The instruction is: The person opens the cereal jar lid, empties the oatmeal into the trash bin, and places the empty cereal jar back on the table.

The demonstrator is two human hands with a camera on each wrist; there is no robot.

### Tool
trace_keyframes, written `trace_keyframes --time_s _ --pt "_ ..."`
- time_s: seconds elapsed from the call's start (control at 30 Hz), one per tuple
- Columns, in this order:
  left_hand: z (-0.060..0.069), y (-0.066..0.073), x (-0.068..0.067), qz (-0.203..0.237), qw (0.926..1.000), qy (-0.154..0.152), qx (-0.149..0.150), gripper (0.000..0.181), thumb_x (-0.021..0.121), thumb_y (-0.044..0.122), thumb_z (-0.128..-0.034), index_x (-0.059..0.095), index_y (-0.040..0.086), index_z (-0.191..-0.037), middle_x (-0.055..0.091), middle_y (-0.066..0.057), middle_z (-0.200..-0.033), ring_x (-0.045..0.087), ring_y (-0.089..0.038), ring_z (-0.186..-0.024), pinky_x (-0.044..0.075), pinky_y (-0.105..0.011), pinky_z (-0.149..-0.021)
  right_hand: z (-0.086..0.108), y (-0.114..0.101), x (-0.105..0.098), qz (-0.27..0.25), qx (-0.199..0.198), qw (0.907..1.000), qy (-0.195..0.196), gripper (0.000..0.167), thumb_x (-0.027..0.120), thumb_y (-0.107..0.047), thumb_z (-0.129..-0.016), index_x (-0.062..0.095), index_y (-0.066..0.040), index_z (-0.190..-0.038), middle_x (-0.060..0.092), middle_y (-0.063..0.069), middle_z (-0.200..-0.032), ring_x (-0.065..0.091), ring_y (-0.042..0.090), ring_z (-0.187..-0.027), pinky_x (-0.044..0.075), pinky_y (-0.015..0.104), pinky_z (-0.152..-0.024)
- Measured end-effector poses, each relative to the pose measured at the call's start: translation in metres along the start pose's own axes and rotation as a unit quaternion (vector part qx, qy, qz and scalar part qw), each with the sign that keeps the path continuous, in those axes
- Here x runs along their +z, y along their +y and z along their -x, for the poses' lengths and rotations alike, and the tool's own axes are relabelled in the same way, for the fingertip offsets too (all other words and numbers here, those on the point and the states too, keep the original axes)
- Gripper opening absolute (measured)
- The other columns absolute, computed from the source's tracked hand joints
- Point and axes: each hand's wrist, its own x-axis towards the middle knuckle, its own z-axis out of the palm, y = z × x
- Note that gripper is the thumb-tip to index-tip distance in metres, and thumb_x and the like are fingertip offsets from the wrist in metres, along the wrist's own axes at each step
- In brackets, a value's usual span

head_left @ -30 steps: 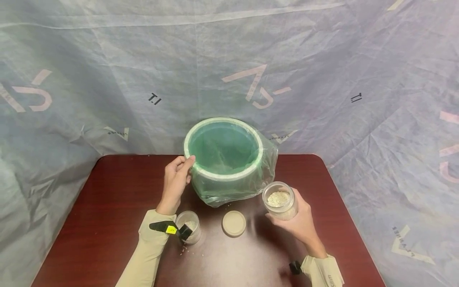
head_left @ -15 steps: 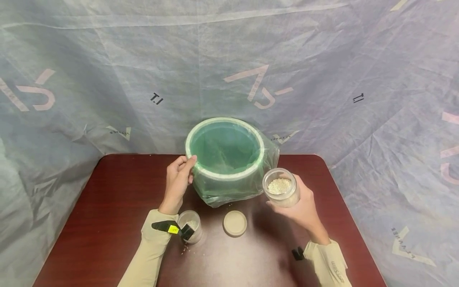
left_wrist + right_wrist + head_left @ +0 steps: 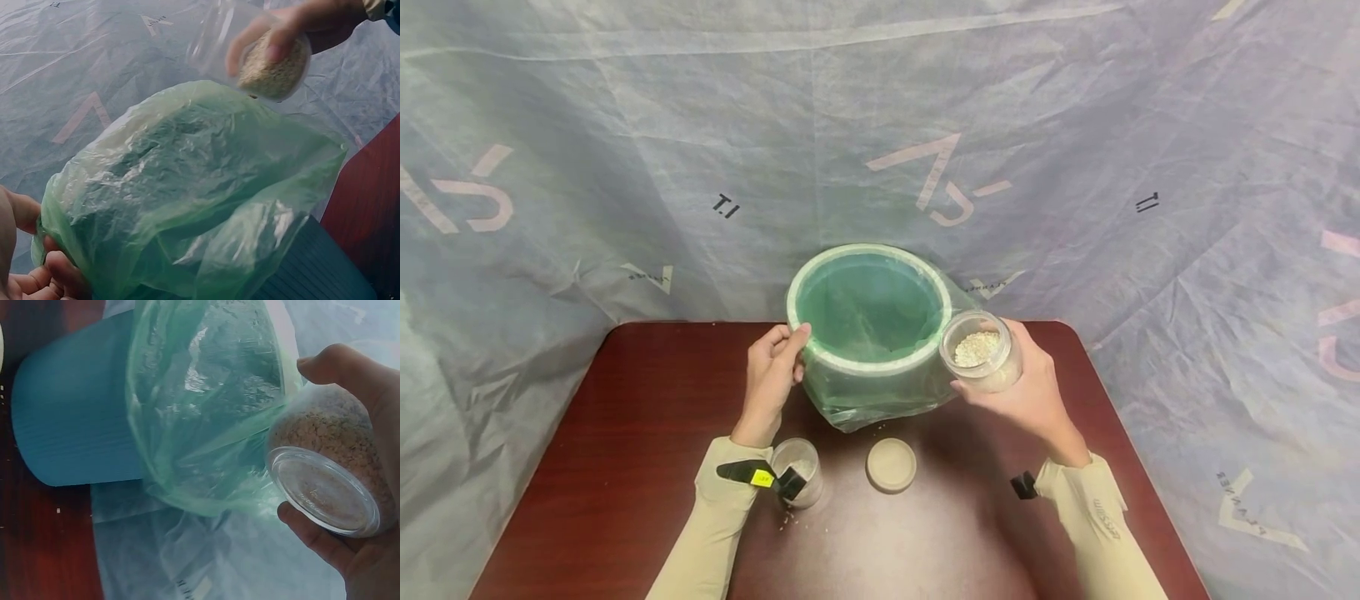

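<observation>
Right of centre in the head view, the right hand grips a clear jar of pale flakes; left of centre, the left hand pinches the green bag, mid-frame.

I count | clear jars: 2 | lid: 1 | blue bin: 1 | green bag: 1 | table: 1 | my sleeves: 2 | my sets of fingers: 2
</observation>
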Motion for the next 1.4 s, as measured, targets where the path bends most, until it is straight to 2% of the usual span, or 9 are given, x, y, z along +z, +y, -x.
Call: trace_keyframes --time_s 0.2,0.43,0.63,0.7,0.93,1.4 --pt "0.000 -0.001 0.003 0.006 1.0000 0.007 0.002 0.026 0.072 0.023 -0.1042 0.061 0.004 -0.089 0.049 0.006 -0.057 0.044 -0.008 -0.047 0.035 -0.021 -0.050 -0.018 -0.007 0.002 0.017 -0.021 0.9996 -0.013 0.093 0.106 -0.025 -0.059 0.063 -0.020 -0.142 0.072 -0.006 -0.124 0.067 0.015 -0.112 0.053 0.029 -0.093" --pt "0.000 -0.002 0.003 0.008 0.9999 0.006 0.002 0.026 0.071 0.022 -0.1044 0.060 0.004 -0.089 0.047 0.005 -0.057 0.044 -0.009 -0.047 0.035 -0.021 -0.050 -0.036 -0.015 0.003 0.032 -0.038 0.9984 -0.025 0.097 0.105 -0.027 -0.058 0.061 -0.014 -0.144 0.071 0.001 -0.131 0.067 0.020 -0.118 0.054 0.047 -0.097" --pt "0.000 -0.003 0.003 0.012 0.9999 0.002 0.000 0.025 0.071 0.022 -0.1045 0.061 0.004 -0.091 0.047 0.004 -0.058 0.044 -0.010 -0.048 0.035 -0.022 -0.050 -0.050 -0.019 0.001 0.029 -0.057 0.9974 -0.034 0.095 0.105 -0.027 -0.059 0.062 -0.016 -0.143 0.071 0.001 -0.131 0.066 0.019 -0.117 0.052 0.045 -0.097" --pt "0.000 -0.002 0.002 0.012 0.9999 0.001 0.001 0.026 0.071 0.023 -0.1048 0.061 0.003 -0.091 0.048 0.004 -0.058 0.044 -0.010 -0.048 0.035 -0.021 -0.050 -0.056 -0.020 0.000 0.028 -0.064 0.9969 -0.037 0.093 0.104 -0.027 -0.059 0.062 -0.013 -0.142 0.071 0.003 -0.130 0.067 0.021 -0.116 0.052 0.047 -0.095" --pt "0.001 -0.002 0.001 0.010 0.9999 -0.001 0.002 0.026 0.071 0.024 -0.1049 0.061 0.003 -0.092 0.048 0.006 -0.059 0.044 -0.009 -0.049 0.036 -0.021 -0.051 -0.074 -0.024 -0.001 0.057 -0.089 0.9933 -0.046 0.095 0.103 -0.026 -0.058 0.061 -0.009 -0.141 0.070 0.008 -0.131 0.067 0.029 -0.116 0.054 0.052 -0.095" --pt "0.000 -0.002 0.001 0.019 0.9998 -0.001 0.001 0.024 0.071 0.021 -0.1047 0.061 0.003 -0.092 0.049 0.006 -0.060 0.043 -0.009 -0.049 0.035 -0.022 -0.051 -0.106 -0.026 0.003 0.102 -0.143 0.9817 -0.073 0.094 0.102 -0.028 -0.059 0.061 -0.006 -0.140 0.069 0.010 -0.131 0.066 0.029 -0.117 0.054 0.055 -0.097"
